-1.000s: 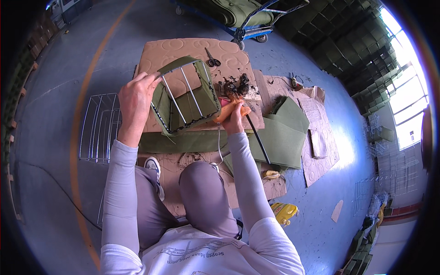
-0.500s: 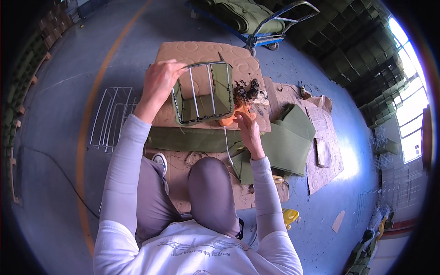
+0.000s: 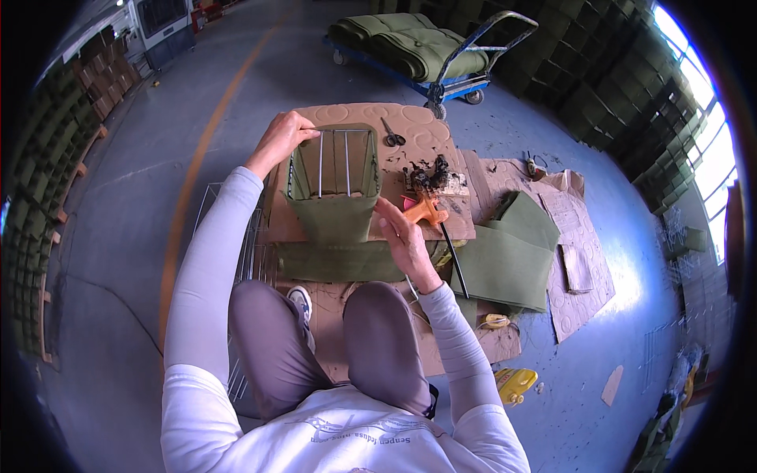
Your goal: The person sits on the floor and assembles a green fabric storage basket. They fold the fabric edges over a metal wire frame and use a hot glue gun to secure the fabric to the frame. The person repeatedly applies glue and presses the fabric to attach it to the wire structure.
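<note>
A green felt basket with a wire frame (image 3: 337, 225) is tipped over the cardboard-topped work surface, its wire-barred opening facing up. My left hand (image 3: 282, 140) is closed on the frame's far left corner. At the basket's near right corner, my right hand (image 3: 406, 243) has its fingers stretched out, their tips against the felt. Just right of those fingers lies an orange glue gun (image 3: 426, 211) with a long black stick (image 3: 455, 262) reaching toward me from it. Behind the gun, dark burnt-looking residue (image 3: 430, 173) heaps on a pale block. Black-handled scissors (image 3: 393, 134) lie beyond the basket.
Folded green felt (image 3: 505, 260) lies at the right, beside flattened cardboard (image 3: 579, 307). Wire frames (image 3: 251, 252) stand by my left leg. A blue trolley (image 3: 453, 88) with felt rolls is ahead. Stacked green felt pieces (image 3: 599, 94) line the right. A yellow object (image 3: 514, 385) sits on the floor.
My right hand has let go of the glue gun, which now rests on the cardboard, and has moved to the basket. The basket has tilted, showing its near felt side. The view has tipped up.
</note>
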A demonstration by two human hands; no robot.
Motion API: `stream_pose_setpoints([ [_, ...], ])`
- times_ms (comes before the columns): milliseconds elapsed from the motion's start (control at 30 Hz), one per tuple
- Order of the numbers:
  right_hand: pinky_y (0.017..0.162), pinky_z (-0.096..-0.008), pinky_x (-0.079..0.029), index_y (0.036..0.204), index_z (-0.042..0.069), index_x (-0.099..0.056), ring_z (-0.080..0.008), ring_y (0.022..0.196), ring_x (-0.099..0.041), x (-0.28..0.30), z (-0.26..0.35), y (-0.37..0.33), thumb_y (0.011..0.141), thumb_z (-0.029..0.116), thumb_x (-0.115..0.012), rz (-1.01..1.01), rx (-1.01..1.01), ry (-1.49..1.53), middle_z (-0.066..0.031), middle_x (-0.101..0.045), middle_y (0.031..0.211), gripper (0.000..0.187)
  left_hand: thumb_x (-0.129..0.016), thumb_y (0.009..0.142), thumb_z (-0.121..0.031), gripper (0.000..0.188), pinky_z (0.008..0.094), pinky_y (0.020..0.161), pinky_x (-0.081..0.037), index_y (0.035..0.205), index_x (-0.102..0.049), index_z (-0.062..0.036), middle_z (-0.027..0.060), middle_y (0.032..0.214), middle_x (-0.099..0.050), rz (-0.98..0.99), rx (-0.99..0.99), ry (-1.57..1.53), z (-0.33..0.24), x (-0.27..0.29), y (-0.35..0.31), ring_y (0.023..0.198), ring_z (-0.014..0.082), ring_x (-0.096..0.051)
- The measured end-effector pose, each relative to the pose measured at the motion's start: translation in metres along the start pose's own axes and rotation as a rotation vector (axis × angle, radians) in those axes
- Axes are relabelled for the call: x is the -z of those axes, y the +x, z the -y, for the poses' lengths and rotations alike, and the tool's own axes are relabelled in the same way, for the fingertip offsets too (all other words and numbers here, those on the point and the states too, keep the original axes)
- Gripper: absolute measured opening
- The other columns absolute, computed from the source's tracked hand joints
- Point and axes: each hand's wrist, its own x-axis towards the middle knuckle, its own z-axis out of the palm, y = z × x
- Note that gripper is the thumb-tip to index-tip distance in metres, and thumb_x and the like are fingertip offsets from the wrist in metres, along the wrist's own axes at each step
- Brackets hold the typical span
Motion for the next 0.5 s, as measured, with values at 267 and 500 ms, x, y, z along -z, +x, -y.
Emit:
stream_pose_setpoints([
  [267, 0.087, -0.0315, -0.053, 0.127, -0.002, -0.057, -0.0184, 0.105, -0.067, 0.053, -0.007, -0.058, 0.095, 0.004, -0.06, -0.327, -0.019, -0.084, -0.013, -0.068, 0.116, 0.032, -0.065, 0.095, -0.036, 0.035, 0.0321, 0.064, -0.046, 0.094, -0.075, -0.0018, 0.0046, 0.068, -0.067, -0.1, 0.079, -0.157, 0.067, -0.032, 0.039, 0.067, 0.009, -0.057],
  [500, 0.053, -0.0237, -0.045, 0.081, 0.004, -0.067, -0.0087, 0.058, -0.061, 0.176, -0.024, -0.289, 0.1, 0.024, -0.059, -1.172, -0.311, -0.036, -0.0021, -0.064, 0.068, 0.029, -0.067, 0.095, -0.038, 0.048, 0.0251, 0.07, -0.054, 0.136, -0.06, -0.0138, 0.0084, 0.125, -0.065, -0.309, 0.388, -0.3, 0.249, 0.034, 0.039, 0.082, 0.0151, -0.068],
])
